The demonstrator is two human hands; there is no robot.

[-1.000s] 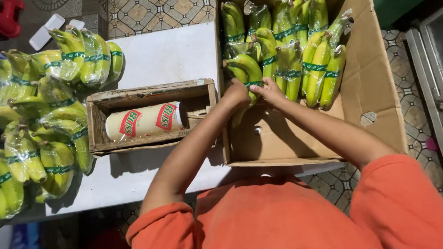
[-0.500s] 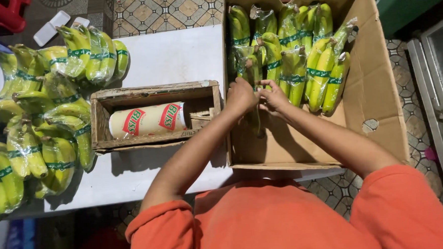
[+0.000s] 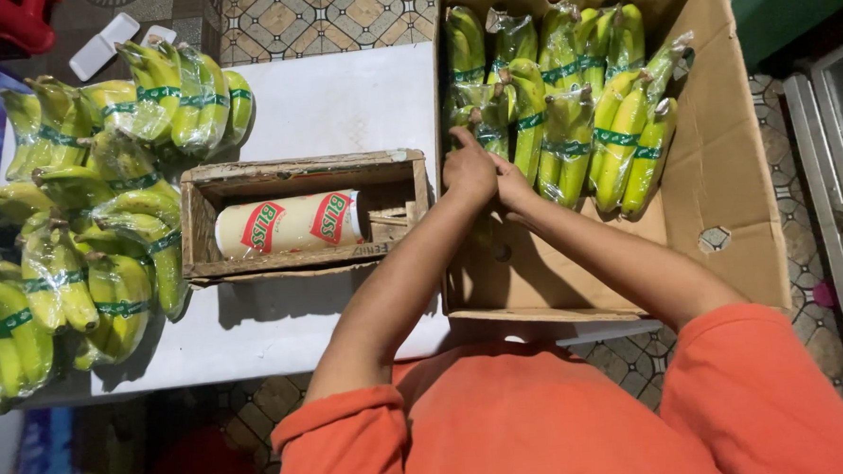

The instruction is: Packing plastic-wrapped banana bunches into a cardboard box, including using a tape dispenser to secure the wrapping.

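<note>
While reaching into the box (image 3: 721,158), left hand (image 3: 469,169) and right hand (image 3: 514,181) side by side, curled narrow on wrapped bananas (image 3: 487,120).

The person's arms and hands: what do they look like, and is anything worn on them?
Both arms are bare from above the elbow down. Short orange sleeves of a plain top cover the upper arms. The left hand and right hand wear no gloves; no rings, watch or bracelets show from this view.

Bright overhead light whitens the table (image 3: 340,98); the wooden crate (image 3: 302,218) casts a soft shadow toward me; floor beyond dim.
</note>
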